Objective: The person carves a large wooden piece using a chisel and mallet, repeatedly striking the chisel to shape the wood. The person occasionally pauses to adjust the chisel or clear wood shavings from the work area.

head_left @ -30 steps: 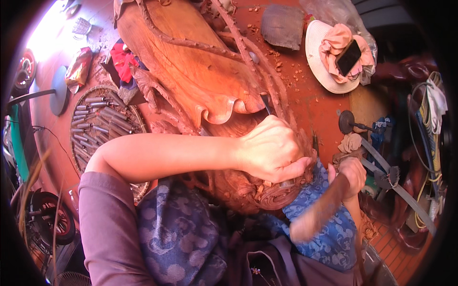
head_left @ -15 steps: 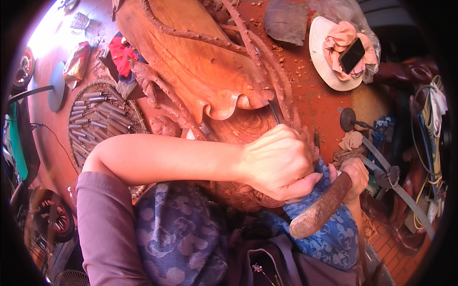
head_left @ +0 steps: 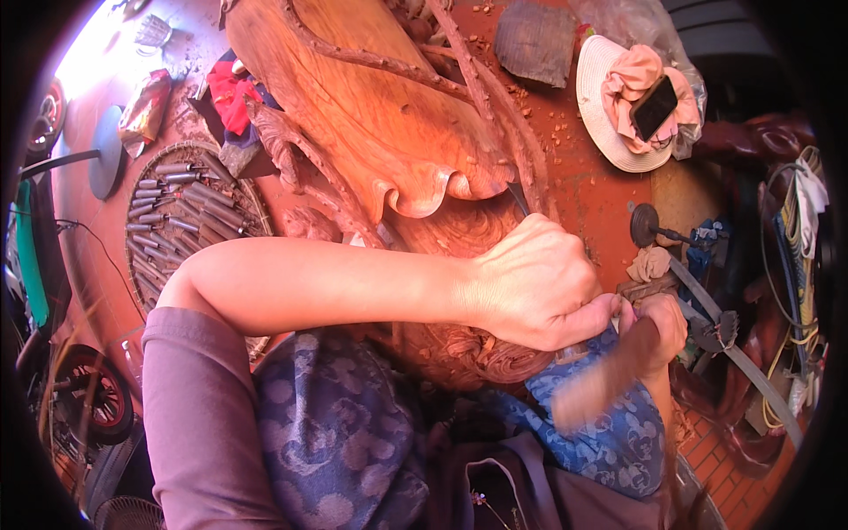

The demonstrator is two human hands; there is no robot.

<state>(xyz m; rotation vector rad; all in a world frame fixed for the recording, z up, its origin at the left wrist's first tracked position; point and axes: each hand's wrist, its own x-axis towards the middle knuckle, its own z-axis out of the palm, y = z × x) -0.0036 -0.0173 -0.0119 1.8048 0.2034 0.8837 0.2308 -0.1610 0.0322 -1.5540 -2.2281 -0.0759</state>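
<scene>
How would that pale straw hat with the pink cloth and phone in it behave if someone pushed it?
The straw hat looks light and would probably slide easily. Its woven brim seems bendy. The dark phone rests loosely on the pink cloth, so it may slip off.

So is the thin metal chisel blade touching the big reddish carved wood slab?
Touching. The head view shows the chisel blade tip meeting the carved wood slab beside its scalloped edge, no gap visible.

Setting: a woodcarving workshop. A large carved reddish wood slab (head_left: 380, 124) fills the centre. Wood chips (head_left: 552, 124) litter the red floor at far right. A round basket of chisels (head_left: 190, 216) lies at left.
</scene>
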